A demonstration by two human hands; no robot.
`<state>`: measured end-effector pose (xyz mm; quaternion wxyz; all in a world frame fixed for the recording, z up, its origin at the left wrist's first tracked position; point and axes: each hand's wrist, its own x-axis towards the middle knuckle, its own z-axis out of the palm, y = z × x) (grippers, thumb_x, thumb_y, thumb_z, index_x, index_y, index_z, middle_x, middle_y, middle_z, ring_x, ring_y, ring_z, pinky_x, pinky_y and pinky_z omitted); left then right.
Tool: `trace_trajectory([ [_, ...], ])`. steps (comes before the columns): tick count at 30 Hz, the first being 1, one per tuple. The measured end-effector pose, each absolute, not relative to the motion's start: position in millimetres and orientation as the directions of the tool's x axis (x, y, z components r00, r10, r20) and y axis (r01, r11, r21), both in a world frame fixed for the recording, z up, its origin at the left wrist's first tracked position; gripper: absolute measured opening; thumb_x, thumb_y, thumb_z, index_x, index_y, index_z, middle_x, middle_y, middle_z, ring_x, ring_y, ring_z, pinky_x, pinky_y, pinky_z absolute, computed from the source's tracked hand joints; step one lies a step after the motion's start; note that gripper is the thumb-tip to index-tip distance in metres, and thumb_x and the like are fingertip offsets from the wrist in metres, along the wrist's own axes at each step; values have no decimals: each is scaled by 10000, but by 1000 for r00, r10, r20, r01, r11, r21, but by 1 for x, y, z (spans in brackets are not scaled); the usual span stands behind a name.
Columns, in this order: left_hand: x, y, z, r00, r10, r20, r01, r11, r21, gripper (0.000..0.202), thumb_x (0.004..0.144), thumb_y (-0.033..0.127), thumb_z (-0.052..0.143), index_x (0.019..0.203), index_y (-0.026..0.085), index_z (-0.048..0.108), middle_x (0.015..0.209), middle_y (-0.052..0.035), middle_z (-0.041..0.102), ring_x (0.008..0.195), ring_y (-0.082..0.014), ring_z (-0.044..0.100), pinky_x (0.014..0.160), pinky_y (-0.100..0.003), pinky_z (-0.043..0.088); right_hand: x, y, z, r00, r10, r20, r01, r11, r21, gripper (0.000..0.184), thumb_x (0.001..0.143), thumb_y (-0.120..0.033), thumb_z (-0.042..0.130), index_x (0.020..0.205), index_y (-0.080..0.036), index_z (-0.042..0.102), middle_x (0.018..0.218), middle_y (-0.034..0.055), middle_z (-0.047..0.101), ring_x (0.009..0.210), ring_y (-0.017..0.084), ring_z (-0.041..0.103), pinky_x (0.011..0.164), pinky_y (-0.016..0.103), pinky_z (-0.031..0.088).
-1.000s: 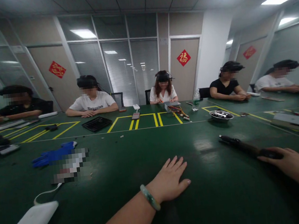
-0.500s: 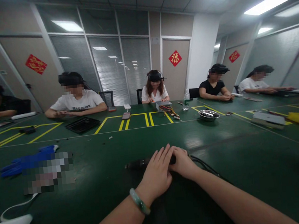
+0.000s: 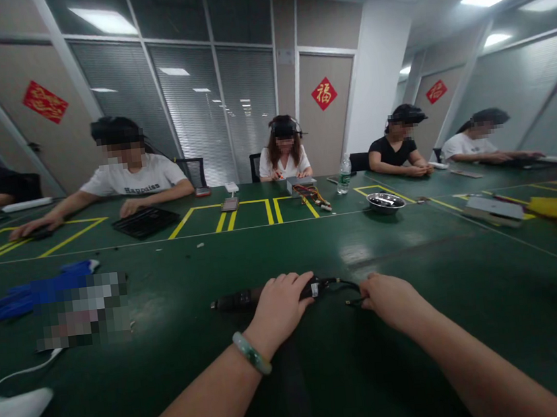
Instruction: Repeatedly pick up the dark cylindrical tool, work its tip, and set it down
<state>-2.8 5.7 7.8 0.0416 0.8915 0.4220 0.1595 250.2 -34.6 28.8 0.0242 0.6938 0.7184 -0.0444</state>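
A broad green table fills most of the room in front of me, marked out in yellow tape towards its far side. Five people sit across it; one, in a white printed shirt, has a hand at a black tray. Over to the left I can see something blue and glove-like lying crumpled. Nearer the middle, right before the worker on this side, a dark, wand-shaped tool lies crosswise on the tabletop, its narrow tip pointing left. Beyond it, to the right, stand a clear bottle and a shiny metal bowl. The worker's left hand is wrapped over the tool's body from above. The right hand, just past the tool's back end, has its fingertips closed on a thin black cord running from there. A greenish bangle circles the left wrist.
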Motion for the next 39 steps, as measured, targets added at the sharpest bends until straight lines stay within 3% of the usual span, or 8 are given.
trace_trajectory([
  [4, -12, 7, 20, 572, 799, 186, 768, -602, 220, 441, 886, 397, 580, 1305, 304, 480, 1175, -38, 611, 1048, -229, 574, 904, -370, 439, 249, -21, 23, -10, 1000, 30, 991, 14, -136, 106, 832, -293, 641, 819, -264, 742, 871, 63, 632, 792, 228, 621, 643, 312, 416],
  [7, -30, 7, 35, 557, 828, 62, 807, -557, 193, 399, 831, 381, 637, 1210, 320, 527, 1063, -26, 643, 957, -233, 612, 822, -357, 463, 243, -16, 15, -102, 981, 167, 968, 137, -211, 134, 857, -315, 625, 851, -279, 754, 959, 41, 640, 866, 208, 612, 756, 322, 436],
  [10, -47, 7, 46, 550, 835, -25, 828, -541, 145, 381, 798, 347, 654, 1158, 311, 536, 993, -21, 653, 910, -231, 625, 761, -330, 466, 226, -18, 12, -179, 966, 188, 929, 229, -291, 165, 886, -320, 593, 945, -308, 747, 955, 11, 651, 854, 183, 606, 762, 306, 443],
  [18, -24, -2, 42, 592, 796, 122, 779, -605, 166, 321, 802, 350, 631, 1096, 256, 541, 1081, -28, 623, 985, -217, 601, 819, -317, 470, 201, -28, 8, -185, 933, 309, 884, 295, -363, 148, 889, -279, 599, 965, -289, 726, 915, -4, 679, 842, 178, 606, 777, 310, 439],
  [22, -7, -4, 31, 594, 794, 132, 787, -607, 112, 162, 865, 261, 532, 1022, 222, 546, 1029, -54, 629, 926, -217, 611, 765, -327, 474, 202, -24, 8, -167, 907, 386, 891, 306, -334, 126, 899, -299, 594, 940, -261, 707, 928, 8, 682, 871, 187, 599, 795, 328, 426],
  [28, -8, -2, 29, 612, 784, 106, 780, -620, 81, 146, 902, 243, 480, 1021, 195, 549, 1025, -62, 633, 904, -201, 620, 789, -318, 476, 178, -7, 14, -216, 856, 470, 913, 348, -214, 114, 910, -256, 572, 884, -236, 681, 910, 16, 675, 888, 193, 585, 829, 342, 394],
  [39, -13, 0, 27, 608, 781, 146, 770, -624, 131, 130, 919, 332, 499, 924, 215, 558, 925, -10, 628, 809, -164, 603, 714, -280, 458, 196, -11, 3, -396, 837, 378, 843, 494, -211, 39, 847, -216, 651, 855, -245, 675, 844, -20, 658, 838, 170, 569, 786, 325, 355],
])
